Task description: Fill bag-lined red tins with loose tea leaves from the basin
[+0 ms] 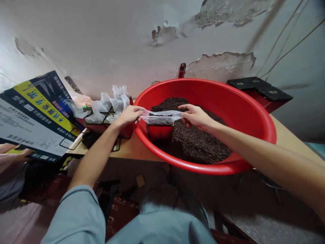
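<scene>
- The clear plastic bag (162, 118) is between your hands, its mouth stretched into a flat band over the red tin (160, 134).
- Your left hand (129, 116) pinches one end, its fingers closed narrow. Your right hand (196, 117) grips the other end, the forefinger lifted apart.
- Below your hands, the tin stands in the red basin (243, 115), beside loose dark leaf-like bits (200, 145).
- Watch for a slipping edge: an uneven pull could drop one side of the bag into the tin. Pulling too hard could tear the thin film, or lift or tip the tin on that loose footing.
- Count one basin, one tin inside it and one bag in your hands.
- Beyond your left hand are several bag-lined tins (101, 105), too overlapped for a sure count, then one large printed board (43, 112) with another person's hand (22, 154) near its lower edge.
- Past your right hand, behind the basin, three dark tops (274, 93) show on the table (289, 135).
</scene>
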{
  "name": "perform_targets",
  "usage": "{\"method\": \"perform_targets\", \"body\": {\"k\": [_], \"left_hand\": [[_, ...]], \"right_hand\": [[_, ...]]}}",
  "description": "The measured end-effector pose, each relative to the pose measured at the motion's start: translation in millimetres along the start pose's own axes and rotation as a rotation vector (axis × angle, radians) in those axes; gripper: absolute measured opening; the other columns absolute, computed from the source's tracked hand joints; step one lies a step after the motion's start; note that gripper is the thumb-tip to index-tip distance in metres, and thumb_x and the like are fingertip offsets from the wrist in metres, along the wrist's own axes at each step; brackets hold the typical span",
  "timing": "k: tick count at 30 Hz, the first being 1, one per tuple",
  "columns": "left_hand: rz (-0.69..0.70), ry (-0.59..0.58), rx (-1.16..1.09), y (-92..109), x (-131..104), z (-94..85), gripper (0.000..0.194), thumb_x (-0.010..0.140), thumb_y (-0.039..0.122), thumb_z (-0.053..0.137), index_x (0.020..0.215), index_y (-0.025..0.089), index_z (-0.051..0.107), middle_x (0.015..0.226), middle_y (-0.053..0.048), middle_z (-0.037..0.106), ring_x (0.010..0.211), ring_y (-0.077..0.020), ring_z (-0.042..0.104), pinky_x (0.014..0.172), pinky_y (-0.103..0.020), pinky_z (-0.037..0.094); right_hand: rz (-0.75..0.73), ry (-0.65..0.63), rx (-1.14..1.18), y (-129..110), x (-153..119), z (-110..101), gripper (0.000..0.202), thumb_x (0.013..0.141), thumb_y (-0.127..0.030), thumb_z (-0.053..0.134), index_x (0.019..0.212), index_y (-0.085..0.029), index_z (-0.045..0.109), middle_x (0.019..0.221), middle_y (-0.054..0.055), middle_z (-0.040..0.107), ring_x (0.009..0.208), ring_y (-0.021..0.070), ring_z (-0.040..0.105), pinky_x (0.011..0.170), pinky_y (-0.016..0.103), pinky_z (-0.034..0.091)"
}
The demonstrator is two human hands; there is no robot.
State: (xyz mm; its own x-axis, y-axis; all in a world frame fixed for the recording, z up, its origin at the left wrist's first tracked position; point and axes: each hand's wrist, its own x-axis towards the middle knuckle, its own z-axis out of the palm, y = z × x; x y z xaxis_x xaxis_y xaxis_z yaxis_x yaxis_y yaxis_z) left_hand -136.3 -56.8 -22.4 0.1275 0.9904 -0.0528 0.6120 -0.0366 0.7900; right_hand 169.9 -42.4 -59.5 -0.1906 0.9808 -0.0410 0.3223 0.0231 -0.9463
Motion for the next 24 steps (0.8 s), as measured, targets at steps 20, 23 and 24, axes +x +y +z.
{"method": "perform_targets", "body": {"k": [20, 23, 24], "left_hand": [[0.413, -0.032, 0.328, 10.1, 39.0, 47.8, 0.016, 0.083, 0.034, 0.068, 0.085, 0.018, 0.069, 0.081, -0.003, 0.073, 0.077, -0.0185, 0.065, 0.072, -0.027, 0.044], [0.461, -0.034, 0.317, 10.9, 38.5, 52.2, 0.010, 0.086, 0.028, 0.067, 0.089, 0.018, 0.067, 0.081, -0.001, 0.072, 0.076, -0.0176, 0.065, 0.073, -0.027, 0.046], [0.487, -0.059, 0.314, 12.0, 39.0, 53.0, 0.007, 0.086, 0.025, 0.067, 0.089, 0.019, 0.066, 0.079, 0.000, 0.070, 0.074, -0.0169, 0.064, 0.073, -0.027, 0.046]], "right_hand": [[-0.359, -0.215, -0.623, -23.2, 38.3, 27.6, 0.014, 0.090, -0.024, 0.065, 0.084, -0.017, 0.076, 0.055, -0.002, 0.063, 0.051, 0.0130, 0.056, 0.057, 0.024, 0.041], [-0.500, -0.169, -0.610, -14.5, 39.8, 29.8, 0.012, 0.088, -0.022, 0.064, 0.084, -0.017, 0.073, 0.068, 0.001, 0.070, 0.061, 0.0129, 0.057, 0.061, 0.023, 0.040], [-0.535, -0.180, -0.606, -12.6, 40.3, 30.4, 0.011, 0.088, -0.021, 0.063, 0.083, -0.017, 0.073, 0.071, 0.001, 0.071, 0.063, 0.0128, 0.057, 0.062, 0.023, 0.040]]}}
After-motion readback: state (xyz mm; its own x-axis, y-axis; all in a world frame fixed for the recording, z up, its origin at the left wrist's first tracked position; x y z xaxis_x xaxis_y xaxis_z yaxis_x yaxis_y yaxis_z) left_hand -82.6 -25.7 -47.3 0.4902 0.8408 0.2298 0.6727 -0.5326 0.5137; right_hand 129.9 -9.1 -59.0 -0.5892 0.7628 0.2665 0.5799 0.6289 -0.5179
